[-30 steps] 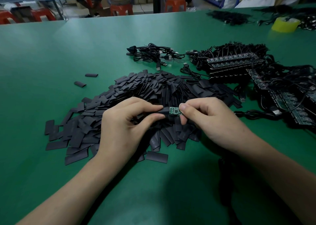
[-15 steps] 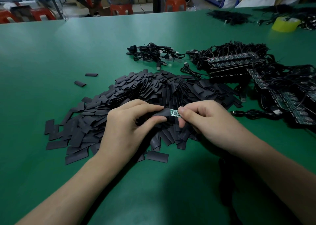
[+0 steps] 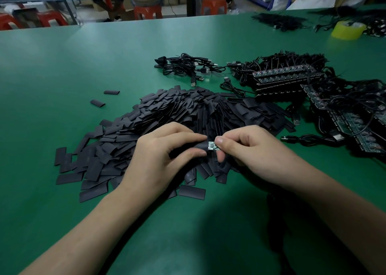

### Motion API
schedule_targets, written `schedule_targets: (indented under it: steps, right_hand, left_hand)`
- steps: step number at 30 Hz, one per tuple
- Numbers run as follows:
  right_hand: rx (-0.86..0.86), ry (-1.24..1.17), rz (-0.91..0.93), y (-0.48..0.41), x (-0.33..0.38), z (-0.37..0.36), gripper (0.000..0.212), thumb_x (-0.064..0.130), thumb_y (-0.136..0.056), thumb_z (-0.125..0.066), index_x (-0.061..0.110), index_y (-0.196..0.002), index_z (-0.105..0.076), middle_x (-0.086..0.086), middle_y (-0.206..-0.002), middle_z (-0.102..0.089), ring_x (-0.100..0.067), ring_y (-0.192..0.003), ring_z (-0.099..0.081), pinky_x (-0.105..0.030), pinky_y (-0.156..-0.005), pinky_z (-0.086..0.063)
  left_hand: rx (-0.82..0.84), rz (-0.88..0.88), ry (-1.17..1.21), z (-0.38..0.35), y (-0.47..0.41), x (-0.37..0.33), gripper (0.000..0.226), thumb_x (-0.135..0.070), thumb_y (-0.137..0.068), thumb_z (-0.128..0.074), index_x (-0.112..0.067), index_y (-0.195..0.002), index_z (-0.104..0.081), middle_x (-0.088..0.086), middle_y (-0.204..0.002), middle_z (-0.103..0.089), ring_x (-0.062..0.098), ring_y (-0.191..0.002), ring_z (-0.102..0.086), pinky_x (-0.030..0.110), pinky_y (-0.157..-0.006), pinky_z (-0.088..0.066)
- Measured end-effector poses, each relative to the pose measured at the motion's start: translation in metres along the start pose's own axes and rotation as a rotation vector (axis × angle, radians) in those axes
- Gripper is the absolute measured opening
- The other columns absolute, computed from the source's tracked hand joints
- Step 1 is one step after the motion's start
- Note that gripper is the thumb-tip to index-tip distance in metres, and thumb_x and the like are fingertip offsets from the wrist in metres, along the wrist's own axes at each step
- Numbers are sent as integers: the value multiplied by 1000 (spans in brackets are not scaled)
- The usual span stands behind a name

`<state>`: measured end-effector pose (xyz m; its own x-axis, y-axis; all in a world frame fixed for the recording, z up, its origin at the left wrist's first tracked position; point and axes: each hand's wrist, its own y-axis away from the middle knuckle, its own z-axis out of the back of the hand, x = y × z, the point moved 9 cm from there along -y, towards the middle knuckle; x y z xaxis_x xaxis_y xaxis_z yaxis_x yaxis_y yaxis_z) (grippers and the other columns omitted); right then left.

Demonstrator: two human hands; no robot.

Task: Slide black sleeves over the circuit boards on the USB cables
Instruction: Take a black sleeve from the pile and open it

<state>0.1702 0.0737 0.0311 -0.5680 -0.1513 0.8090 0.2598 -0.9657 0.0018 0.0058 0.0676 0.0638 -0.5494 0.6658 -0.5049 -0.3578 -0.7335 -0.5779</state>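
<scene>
My left hand (image 3: 158,159) pinches a black sleeve (image 3: 196,147) between thumb and forefinger. My right hand (image 3: 250,149) pinches a small green circuit board (image 3: 212,145) at its right end. The board's left end sits inside the sleeve's mouth; only a short green stretch shows between my fingertips. Both hands hover over a big heap of flat black sleeves (image 3: 167,116). The board's cable is hidden under my right hand.
Green table (image 3: 62,65). Two stray sleeves (image 3: 98,103) lie left of the heap. Loose USB cables (image 3: 186,65) lie behind it. Stacked boards with cables (image 3: 288,76) fill the right side. A yellow tape roll (image 3: 347,29) stands far right. Red stools beyond the table.
The sleeve has slid further to the right over the board, so less green shows than a second ago. My hands have moved closer together.
</scene>
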Motion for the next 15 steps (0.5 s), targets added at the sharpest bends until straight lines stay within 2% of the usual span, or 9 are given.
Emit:
schedule_targets:
  steps: [3, 6, 8, 10, 13, 15]
  right_hand:
    - [35, 43, 23, 0, 2, -6, 38, 49, -102, -51, 32, -74, -72, 3, -52, -34, -12, -50, -33, -34, -55, -27]
    - [15, 79, 61, 0, 5, -7, 35, 49, -100, -52, 33, -77, -72, 6, -54, -41, -9, -53, -39, -34, -56, -30]
    - [-50, 75, 114, 1, 11, -1, 22, 45, -98, -56, 34, -85, -70, 3, -64, -57, -13, -59, -51, -32, -59, -39]
    - [-127, 13, 165, 1, 15, 9, 4, 35, -96, -63, 34, -97, -67, 3, -76, -65, -15, -67, -59, -28, -62, -46]
    - [-201, 56, 288, 6, 23, 20, 15, 18, -94, -71, 32, -94, -66, 9, -79, -67, -14, -70, -62, -26, -62, -50]
    - [-220, 170, 375, 9, 31, 20, 14, 17, -93, -73, 30, -92, -69, 10, -78, -68, -14, -72, -64, -26, -61, -50]
  left_hand:
    - [51, -41, 23, -6, 1, -5, 24, -25, -85, -82, -14, -106, -81, -3, -94, -71, 5, -86, -65, 15, -81, -49]
    - [40, -27, 65, -7, 0, -6, 21, -25, -84, -82, -16, -104, -81, -5, -92, -71, 3, -84, -66, 14, -80, -48]
    - [17, 10, 89, -5, -1, -3, 21, -26, -83, -82, -16, -102, -82, -6, -92, -73, 5, -86, -68, 16, -80, -49]
    - [-9, 58, 109, -3, -1, 2, 20, -26, -82, -82, -15, -100, -82, -7, -92, -74, 5, -87, -69, 16, -82, -49]
    - [-33, 115, 139, 0, -1, 9, 20, -25, -82, -82, -16, -100, -82, -9, -94, -75, 4, -90, -69, 16, -83, -49]
    - [-38, 131, 161, 1, -1, 11, 20, -25, -83, -82, -17, -101, -82, -10, -95, -76, 5, -91, -70, 17, -82, -49]
